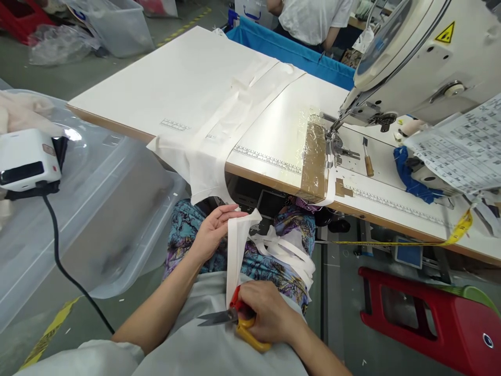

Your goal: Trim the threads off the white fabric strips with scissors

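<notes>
My left hand (pixel 213 232) pinches the upper end of a white fabric strip (pixel 237 250) over my lap, below the table edge. My right hand (pixel 268 313) is closed around small thread snips (pixel 235 317) with red and yellow handles; the blades point left, next to the strip's lower end. More white strips (pixel 291 253) loop across my patterned trousers. A larger piece of white cloth (pixel 213 141) lies on the sewing table (pixel 156 89) and hangs over its front edge.
An industrial sewing machine (pixel 410 52) stands at the right, its needle area by brown tape (pixel 315 162). A clear plastic bin (pixel 97 209) sits at my left, a red stool (pixel 430 313) at lower right. A yellow tape measure (pixel 457 232) hangs off the table. Another person (pixel 313 18) works beyond.
</notes>
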A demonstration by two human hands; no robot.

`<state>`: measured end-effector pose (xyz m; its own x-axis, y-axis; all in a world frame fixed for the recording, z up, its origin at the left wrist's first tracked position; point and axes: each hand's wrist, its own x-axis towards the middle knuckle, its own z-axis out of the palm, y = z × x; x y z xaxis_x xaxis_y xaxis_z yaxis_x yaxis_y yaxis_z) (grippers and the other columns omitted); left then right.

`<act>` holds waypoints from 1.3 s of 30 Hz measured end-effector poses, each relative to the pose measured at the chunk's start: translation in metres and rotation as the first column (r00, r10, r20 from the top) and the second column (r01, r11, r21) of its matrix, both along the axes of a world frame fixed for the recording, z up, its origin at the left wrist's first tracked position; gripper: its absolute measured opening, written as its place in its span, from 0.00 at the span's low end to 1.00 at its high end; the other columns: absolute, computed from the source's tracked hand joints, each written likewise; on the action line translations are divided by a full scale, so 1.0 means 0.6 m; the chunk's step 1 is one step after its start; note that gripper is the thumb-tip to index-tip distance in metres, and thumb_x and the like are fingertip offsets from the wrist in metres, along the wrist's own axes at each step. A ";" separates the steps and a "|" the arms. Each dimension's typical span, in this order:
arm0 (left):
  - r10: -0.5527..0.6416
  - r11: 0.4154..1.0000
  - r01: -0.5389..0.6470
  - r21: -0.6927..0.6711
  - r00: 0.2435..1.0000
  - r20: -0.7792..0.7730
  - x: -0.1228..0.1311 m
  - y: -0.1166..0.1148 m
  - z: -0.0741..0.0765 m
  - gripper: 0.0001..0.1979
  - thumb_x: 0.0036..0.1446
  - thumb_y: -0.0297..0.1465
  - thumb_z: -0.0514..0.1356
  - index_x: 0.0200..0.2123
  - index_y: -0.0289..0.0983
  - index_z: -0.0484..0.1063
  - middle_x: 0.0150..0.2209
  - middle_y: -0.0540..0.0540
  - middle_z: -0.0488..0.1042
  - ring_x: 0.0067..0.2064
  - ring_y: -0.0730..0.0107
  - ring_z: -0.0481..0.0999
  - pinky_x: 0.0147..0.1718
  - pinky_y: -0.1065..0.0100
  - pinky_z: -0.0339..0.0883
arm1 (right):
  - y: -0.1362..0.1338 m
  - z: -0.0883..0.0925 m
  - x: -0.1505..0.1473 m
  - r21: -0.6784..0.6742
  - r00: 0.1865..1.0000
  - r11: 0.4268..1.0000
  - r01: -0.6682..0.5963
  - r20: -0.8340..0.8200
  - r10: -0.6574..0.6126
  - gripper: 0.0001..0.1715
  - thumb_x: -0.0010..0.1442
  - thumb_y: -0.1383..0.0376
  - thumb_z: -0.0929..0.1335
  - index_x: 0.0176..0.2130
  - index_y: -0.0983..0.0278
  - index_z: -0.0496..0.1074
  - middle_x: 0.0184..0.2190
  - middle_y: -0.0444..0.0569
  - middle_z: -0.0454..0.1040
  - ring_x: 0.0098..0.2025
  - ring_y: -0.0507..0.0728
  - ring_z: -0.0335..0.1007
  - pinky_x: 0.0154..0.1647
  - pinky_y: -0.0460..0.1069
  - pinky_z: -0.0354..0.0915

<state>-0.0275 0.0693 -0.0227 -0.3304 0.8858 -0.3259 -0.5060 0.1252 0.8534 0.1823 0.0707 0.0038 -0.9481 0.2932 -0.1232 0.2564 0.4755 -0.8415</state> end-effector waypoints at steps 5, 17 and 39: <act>0.001 1.000 -0.001 0.018 1.000 0.026 -0.001 -0.001 0.005 0.28 0.50 0.41 0.70 0.51 0.35 0.68 0.47 0.36 0.79 0.44 0.57 0.79 0.38 0.65 0.74 | -0.002 0.001 -0.001 0.017 1.000 1.000 0.004 0.007 -0.004 0.09 0.46 0.71 0.67 0.29 0.62 0.62 0.24 0.40 0.66 0.26 0.50 0.57 0.27 0.45 0.48; -0.061 0.982 0.083 0.171 0.990 -0.130 -0.019 -0.001 0.026 0.18 0.60 0.36 0.64 0.51 0.37 0.70 0.50 0.37 0.78 0.52 0.55 0.77 0.46 0.61 0.73 | 0.002 0.002 -0.007 0.020 0.983 0.993 -0.113 0.151 0.109 0.08 0.48 0.69 0.68 0.31 0.62 0.65 0.26 0.40 0.69 0.27 0.50 0.60 0.29 0.44 0.50; -0.043 0.918 0.169 0.358 0.941 -0.334 -0.066 0.048 0.091 0.16 0.65 0.35 0.57 0.55 0.38 0.66 0.49 0.37 0.78 0.51 0.53 0.78 0.51 0.55 0.71 | 0.029 0.022 -0.032 -0.153 0.900 0.959 -0.238 0.336 0.278 0.11 0.50 0.64 0.70 0.29 0.62 0.63 0.27 0.39 0.65 0.26 0.48 0.55 0.27 0.43 0.48</act>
<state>-0.0672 0.0980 0.0318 -0.2568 0.9558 0.1435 -0.2063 -0.1993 0.9580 0.1632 0.0881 0.0171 -0.8782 0.0109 -0.4782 0.4245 0.4786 -0.7686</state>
